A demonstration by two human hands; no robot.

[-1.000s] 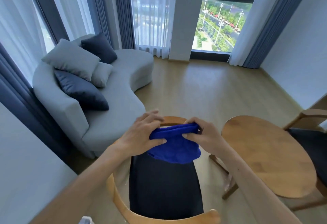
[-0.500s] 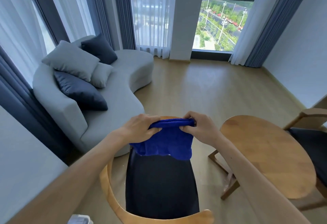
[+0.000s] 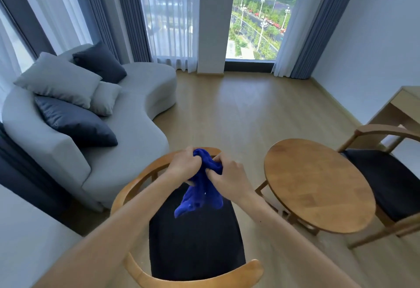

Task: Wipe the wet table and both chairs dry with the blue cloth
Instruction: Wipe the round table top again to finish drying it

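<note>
At lower centre of the frame, above the near chair, the blue cloth is bunched between left hand and right hand, fingers curled tight around it, apparently to gather a wiping pad, with the round counter at right untouched.

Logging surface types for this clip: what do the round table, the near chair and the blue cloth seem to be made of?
Round table: wood, by the visible grain and joined boards, with a smooth satin finish.
Near chair: a bent wooden frame in the same tone; its dark seat looks like matte fabric, though leather cannot be ruled out.
Blue cloth: soft, fuzzy pile, probably microfibre; it bunches limply between both hands.
</note>
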